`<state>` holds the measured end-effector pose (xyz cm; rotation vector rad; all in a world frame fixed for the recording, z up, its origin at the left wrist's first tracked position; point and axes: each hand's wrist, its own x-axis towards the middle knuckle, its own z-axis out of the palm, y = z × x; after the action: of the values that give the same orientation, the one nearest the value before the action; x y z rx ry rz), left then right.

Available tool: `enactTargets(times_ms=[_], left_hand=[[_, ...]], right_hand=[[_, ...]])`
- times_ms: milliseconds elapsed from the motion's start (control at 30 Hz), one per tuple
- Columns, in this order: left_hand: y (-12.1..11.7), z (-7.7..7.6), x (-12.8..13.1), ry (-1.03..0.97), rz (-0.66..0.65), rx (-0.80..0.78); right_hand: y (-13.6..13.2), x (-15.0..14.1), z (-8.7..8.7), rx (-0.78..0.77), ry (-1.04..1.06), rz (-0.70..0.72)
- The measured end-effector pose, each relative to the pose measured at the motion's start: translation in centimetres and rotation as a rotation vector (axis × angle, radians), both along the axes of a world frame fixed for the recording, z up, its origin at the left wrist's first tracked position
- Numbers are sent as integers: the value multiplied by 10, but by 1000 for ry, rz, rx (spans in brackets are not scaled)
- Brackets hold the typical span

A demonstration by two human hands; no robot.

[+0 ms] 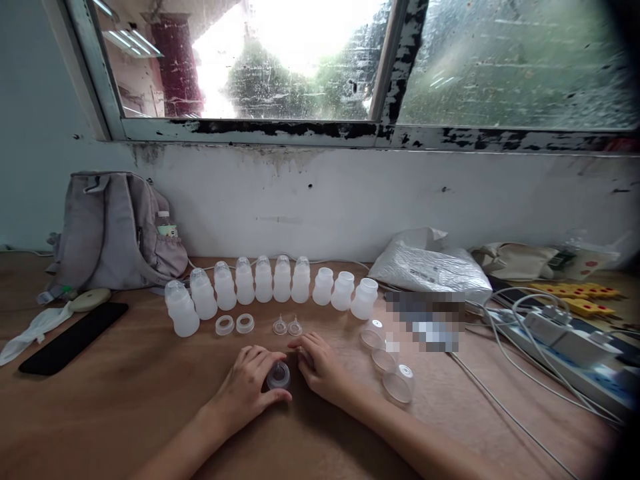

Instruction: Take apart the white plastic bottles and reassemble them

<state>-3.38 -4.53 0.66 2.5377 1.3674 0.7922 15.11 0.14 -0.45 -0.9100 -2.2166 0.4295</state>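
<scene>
On the desk in front of me, my left hand [246, 387] curves its thumb and fingers round a translucent baby bottle collar [279, 385], with what looks like a clear nipple inside it. Just right of the collar is my right hand [319, 365], fingers bent and loosely apart, holding nothing that I can see. Beyond my hands lie two clear nipples [287, 327]. Left of them are two loose collars [235, 325]. Three clear domed caps [399, 384] stand to the right of my right hand.
A curved row of frosted baby bottles [263, 280] stands at the back; three at its right end are uncapped. At left are a backpack [113, 227] and a black phone [75, 338]. A silvery plastic bag [433, 270], cables and a power strip [565, 347] occupy the right.
</scene>
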Motion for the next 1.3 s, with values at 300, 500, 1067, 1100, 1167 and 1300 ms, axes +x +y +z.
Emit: enactTargets(times_ms=[300, 500, 1067, 1100, 1167, 1300], left_hand=[[1, -2, 1, -216, 124, -42], [-8, 6, 11, -531, 97, -322], [-12, 1, 11, -735, -82, -561], [-11, -1, 10, -745, -90, -573], [-11, -2, 9, -753, -110, -591], [-11, -2, 8, -739, -134, -600]], right_hand=[[-8, 2, 10, 7, -51, 85], [-26, -4, 11, 77, -37, 195], [-19, -13, 12, -285, 232, 3], [-19, -13, 13, -310, 247, 14], [-19, -13, 14, -351, 273, 24], [-18, -13, 12, -386, 296, 26]])
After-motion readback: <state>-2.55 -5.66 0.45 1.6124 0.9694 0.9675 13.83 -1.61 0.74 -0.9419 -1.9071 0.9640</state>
